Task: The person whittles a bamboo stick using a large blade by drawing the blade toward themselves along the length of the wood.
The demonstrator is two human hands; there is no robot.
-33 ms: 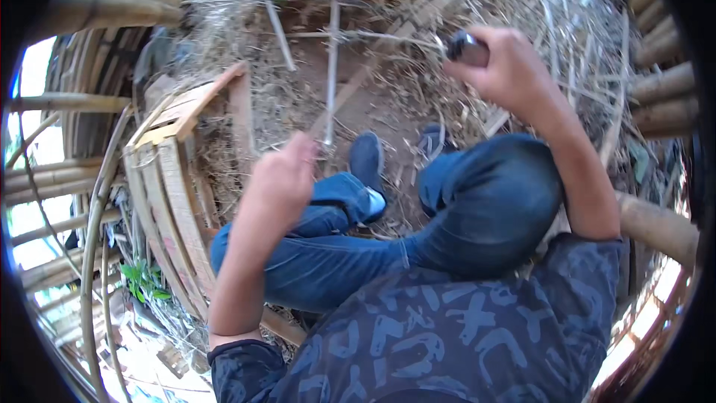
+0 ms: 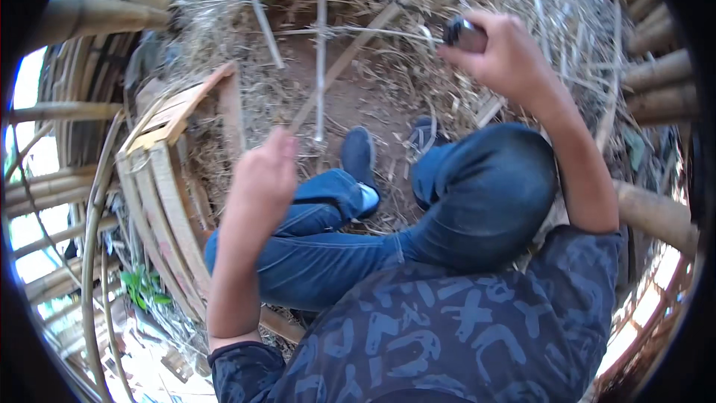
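My left hand [image 2: 265, 179] is closed, its fingers pinching the near end of a long flat bamboo strip [image 2: 356, 43]. The strip slants away from me toward the far right, above the littered ground. In my right hand [image 2: 503, 56] is a tool by its brown handle [image 2: 468, 35], which has a black collar at the front. A thin dark shape runs off from the collar toward the strip, too blurred to tell whether it is a blade. My knees are bent, in blue jeans [image 2: 485, 201], with both dark shoes [image 2: 358, 157] on the ground between the hands.
A slatted wooden crate [image 2: 160, 186] stands at my left. Bamboo shavings [image 2: 418, 82] and loose strips [image 2: 321, 67] litter the dirt ahead. Thick bamboo poles [image 2: 112, 19] line the left side, and more poles [image 2: 660, 89] stand at the right. A green plant [image 2: 142, 287] grows beyond the crate.
My left hand and the bamboo strip have moved slightly to the left. My right hand keeps its grip on the handle. The whole view has shifted a little.
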